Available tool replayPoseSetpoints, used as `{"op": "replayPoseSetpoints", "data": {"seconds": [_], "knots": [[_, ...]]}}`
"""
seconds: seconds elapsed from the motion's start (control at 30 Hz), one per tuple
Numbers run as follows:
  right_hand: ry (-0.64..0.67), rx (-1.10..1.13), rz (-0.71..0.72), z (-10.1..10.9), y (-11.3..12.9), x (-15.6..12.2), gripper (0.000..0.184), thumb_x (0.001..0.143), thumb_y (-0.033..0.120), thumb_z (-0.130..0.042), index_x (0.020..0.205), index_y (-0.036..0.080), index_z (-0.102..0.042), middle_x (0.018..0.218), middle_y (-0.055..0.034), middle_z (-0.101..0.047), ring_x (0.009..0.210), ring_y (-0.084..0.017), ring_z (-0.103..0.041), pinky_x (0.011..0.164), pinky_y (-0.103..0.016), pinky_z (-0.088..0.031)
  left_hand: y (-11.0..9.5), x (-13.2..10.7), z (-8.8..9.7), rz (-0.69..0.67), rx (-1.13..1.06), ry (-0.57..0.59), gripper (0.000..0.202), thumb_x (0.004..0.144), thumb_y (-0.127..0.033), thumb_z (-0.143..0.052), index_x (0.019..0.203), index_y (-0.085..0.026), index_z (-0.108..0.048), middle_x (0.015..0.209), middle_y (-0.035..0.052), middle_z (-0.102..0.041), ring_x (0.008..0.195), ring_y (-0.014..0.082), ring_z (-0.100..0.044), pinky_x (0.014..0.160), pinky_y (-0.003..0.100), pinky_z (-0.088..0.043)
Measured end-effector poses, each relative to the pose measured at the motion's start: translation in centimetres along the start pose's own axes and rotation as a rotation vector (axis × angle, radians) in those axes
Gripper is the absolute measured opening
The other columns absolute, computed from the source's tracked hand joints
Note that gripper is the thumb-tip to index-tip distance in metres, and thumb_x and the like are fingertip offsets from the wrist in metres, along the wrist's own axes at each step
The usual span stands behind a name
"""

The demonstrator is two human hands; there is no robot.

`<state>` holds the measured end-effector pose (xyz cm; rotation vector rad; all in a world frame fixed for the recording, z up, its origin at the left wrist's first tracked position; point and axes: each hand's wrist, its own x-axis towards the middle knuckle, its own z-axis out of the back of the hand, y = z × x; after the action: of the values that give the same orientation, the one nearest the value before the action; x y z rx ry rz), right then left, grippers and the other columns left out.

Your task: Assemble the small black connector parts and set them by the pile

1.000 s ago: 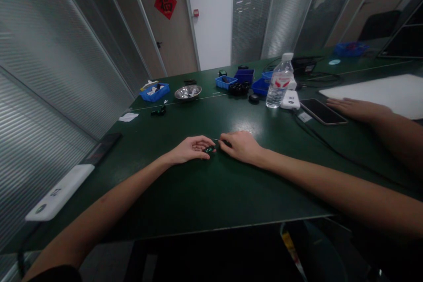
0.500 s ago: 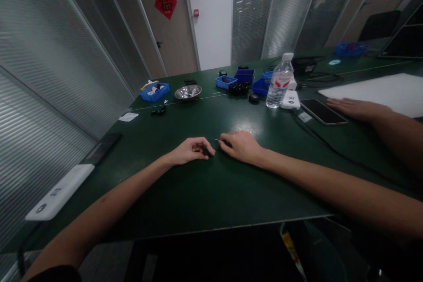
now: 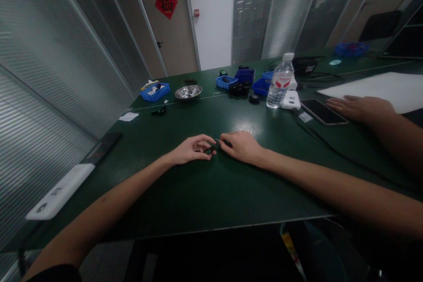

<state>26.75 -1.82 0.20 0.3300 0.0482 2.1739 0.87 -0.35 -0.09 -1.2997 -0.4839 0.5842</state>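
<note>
The green table [image 3: 224, 198] has its front edge well apart from the hands, with a wide strip of green top between. Past the hands, more green top runs up to a shiny bowl [image 3: 179, 94] and a blue basket [image 3: 157, 95]. On the left, the table edge runs along by a wall with blinds [image 3: 39, 53], and a long white box [image 3: 59, 191] lies there. On the right, a water bottle [image 3: 280, 86], a phone [image 3: 324, 111] and another person's hand [image 3: 361, 108] take up room, and a black cord [image 3: 330, 146] runs past the phone.

The two hands are near each other but apart. The left hand [image 3: 190, 150] has its thumb and fingers curled around a small part [image 3: 209, 150], just above the middle of the table. The part is dark, with some green on it, and the fingers hide some of it. The right hand [image 3: 244, 146] is wrapped around a tool [image 3: 227, 143] with a black handle and a thin, pale tip. The tip points at the left hand. I cannot tell if it touches the part.
</note>
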Motion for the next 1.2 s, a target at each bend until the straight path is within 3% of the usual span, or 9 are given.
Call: {"op": "replayPoseSetpoints", "data": {"seconds": [0.2,0.37,0.53,0.83,1.2], "knots": [[0.002,-0.006,-0.001,0.05,0.0,-0.02,0.034,0.104,0.042,-0.039,0.1,0.022,-0.066,0.084,-0.0045,-0.072,0.068,-0.016,-0.058,0.061,-0.029,-0.027,0.1,-0.12,0.2,0.014,0.022,-0.013,0.042,0.087,-0.024,-0.075,0.128,-0.018,-0.065,0.118,0.0101,-0.069,0.11,0.0213,-0.067,0.099,0.041,-0.051],[-0.008,-0.02,0.0,-0.15,-0.1,0.02,0.036,0.104,0.043,-0.039,0.099,0.022,-0.067,0.084,-0.0038,-0.071,0.066,-0.016,-0.058,0.06,-0.029,-0.025,-0.2,-0.1,0.21,0.031,0.015,-0.002,0.05,0.077,-0.02,-0.084,0.124,-0.019,-0.067,0.109,0.0058,-0.069,0.104,0.0204,-0.067,0.098,0.042,-0.052],[-0.002,-0.019,-0.001,-0.16,-0.07,0.01,0.036,0.104,0.043,-0.039,0.099,0.022,-0.067,0.085,-0.0044,-0.072,0.066,-0.016,-0.058,0.06,-0.029,-0.026,-0.07,0.04,0.08,0.063,-0.008,-0.017,0.061,0.072,-0.017,-0.088,0.127,-0.016,-0.064,0.112,0.0103,-0.072,0.104,0.0213,-0.069,0.094,0.039,-0.053],[0.006,-0.017,0.0,-0.05,0.04,0.05,0.034,0.104,0.042,-0.04,0.099,0.022,-0.066,0.086,-0.0052,-0.072,0.069,-0.017,-0.059,0.062,-0.029,-0.027,-0.11,0.03,0.08,0.098,0.003,-0.027,0.046,0.089,-0.027,-0.072,0.131,-0.015,-0.059,0.117,0.0144,-0.073,0.089,0.0172,-0.07,0.073,0.029,-0.052],[-0.005,-0.017,0.004,-0.03,-0.05,-0.02,0.034,0.104,0.042,-0.039,0.1,0.022,-0.066,0.086,-0.0042,-0.072,0.068,-0.016,-0.058,0.061,-0.029,-0.026,0.2,0.21,0.05,0.061,0.0,-0.048,0.039,0.095,-0.033,-0.067,0.127,-0.013,-0.056,0.11,0.0161,-0.075,0.083,0.0166,-0.07,0.069,0.027,-0.05]]}}
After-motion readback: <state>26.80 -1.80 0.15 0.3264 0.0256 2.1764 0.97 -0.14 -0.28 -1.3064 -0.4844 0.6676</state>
